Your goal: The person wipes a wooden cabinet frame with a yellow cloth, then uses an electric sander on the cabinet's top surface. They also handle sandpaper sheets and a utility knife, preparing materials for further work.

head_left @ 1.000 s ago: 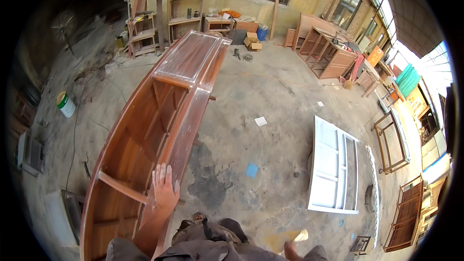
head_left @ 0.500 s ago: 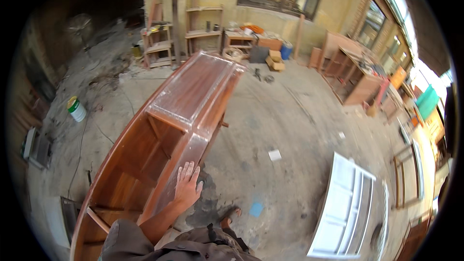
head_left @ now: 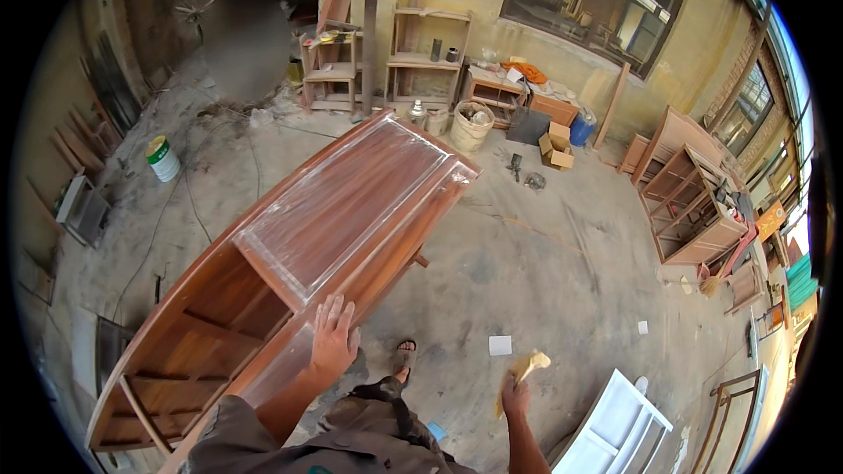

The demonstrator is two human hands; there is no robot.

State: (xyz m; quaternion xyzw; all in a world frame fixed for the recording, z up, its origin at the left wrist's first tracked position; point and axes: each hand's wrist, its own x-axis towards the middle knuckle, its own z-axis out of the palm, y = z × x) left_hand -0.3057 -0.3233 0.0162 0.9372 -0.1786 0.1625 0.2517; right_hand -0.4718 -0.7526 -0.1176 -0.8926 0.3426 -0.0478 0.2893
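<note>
A long reddish-brown wooden cabinet (head_left: 342, 211) lies in front of me to the left, with a flat panel at its far end and open framed compartments nearer me. White dusty streaks follow the panel's edges. My left hand (head_left: 333, 341) rests flat on the cabinet's side face, fingers stretched out and holding nothing. Off to the right, away from the cabinet, my right hand (head_left: 515, 397) is closed around a crumpled yellowish sheet (head_left: 532, 363). Its exact kind does not show clearly.
A white panelled frame (head_left: 606, 430) lies at the lower right. Against the back wall stand wooden shelves (head_left: 426, 61), a bucket (head_left: 471, 127) and a cardboard box (head_left: 557, 146). More unfinished furniture (head_left: 694, 211) stands far right. Cables and a white-green pail (head_left: 163, 160) are on the left floor.
My right hand has come into view at the lower right with the yellowish sheet in it. The view has shifted, while my left hand stays on the cabinet.
</note>
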